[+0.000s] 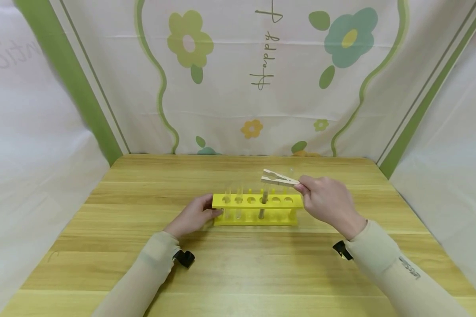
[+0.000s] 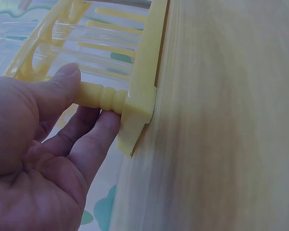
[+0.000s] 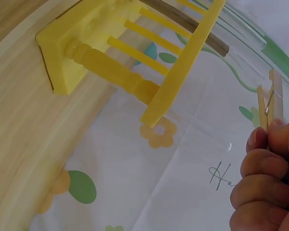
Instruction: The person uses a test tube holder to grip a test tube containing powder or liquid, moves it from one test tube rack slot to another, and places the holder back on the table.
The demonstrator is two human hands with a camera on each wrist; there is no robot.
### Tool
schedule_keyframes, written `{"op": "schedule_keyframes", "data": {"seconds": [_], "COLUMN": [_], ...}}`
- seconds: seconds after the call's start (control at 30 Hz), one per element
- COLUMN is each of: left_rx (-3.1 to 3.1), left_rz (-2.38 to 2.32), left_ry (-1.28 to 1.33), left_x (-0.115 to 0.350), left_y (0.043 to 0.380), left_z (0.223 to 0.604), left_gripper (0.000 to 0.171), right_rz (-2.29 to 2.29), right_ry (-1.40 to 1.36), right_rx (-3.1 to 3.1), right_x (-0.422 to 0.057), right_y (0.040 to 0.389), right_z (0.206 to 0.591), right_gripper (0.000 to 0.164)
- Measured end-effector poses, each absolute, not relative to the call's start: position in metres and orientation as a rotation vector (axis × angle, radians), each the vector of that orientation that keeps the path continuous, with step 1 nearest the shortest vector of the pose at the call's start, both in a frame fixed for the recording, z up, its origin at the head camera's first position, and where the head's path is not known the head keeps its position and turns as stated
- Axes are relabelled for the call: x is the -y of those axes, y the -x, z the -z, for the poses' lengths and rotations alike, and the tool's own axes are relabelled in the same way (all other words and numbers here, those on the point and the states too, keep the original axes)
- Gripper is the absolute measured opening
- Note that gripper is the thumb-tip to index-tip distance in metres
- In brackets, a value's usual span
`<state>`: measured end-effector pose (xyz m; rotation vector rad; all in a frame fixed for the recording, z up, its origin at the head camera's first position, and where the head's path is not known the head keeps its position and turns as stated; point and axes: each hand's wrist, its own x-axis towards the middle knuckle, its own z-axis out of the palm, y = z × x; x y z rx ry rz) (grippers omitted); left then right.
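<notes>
A wooden clamp [image 1: 279,181], right of the head view's centre, is pinched near its rear end by the right hand [image 1: 329,200], its jaws spread beside the mouth of a dark-filled test tube [image 1: 264,196]; whether they touch the glass I cannot tell. That tube stands in a yellow rack [image 1: 238,223] just below the frame's middle, with two clear tubes [image 1: 239,208] towards its left end, where the left hand [image 1: 192,215] grips the end post [image 2: 94,95]. Beneath lies a wood-grain table [image 1: 238,273], and a flowered curtain [image 1: 222,97] fills the upper frame.
</notes>
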<state>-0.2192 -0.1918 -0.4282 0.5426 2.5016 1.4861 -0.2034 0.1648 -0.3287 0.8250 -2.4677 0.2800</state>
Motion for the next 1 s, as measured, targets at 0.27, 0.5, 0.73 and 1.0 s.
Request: {"op": "schedule_keyframes", "data": {"seconds": [0.27,0.5,0.73,1.0], "left_rx": [-2.514,-2.502,-2.492,-2.487], "left_rz": [-1.476,-1.48,-1.487,-1.494], "left_ry": [-0.562,-0.565,-0.537,-0.524], "left_x": [0.193,0.194,0.193,0.193], "left_y": [0.22,0.22,0.22,0.22], "left_z": [0.429,0.429,0.43,0.43], "left_gripper": [0.022,0.021,0.02,0.023], "right_rz": [-0.282,-0.285,-0.276,-0.26], "right_ry": [-0.807,-0.786,-0.776,-0.769], "right_rx": [2.531,2.581,2.634,2.692], "right_x": [-0.163,-0.161,-0.16,-0.157], "right_y": [0.207,0.208,0.207,0.203], "right_z": [0.333,0.338,0.343,0.348], "right_gripper": [0.042,0.042,0.042,0.04]}}
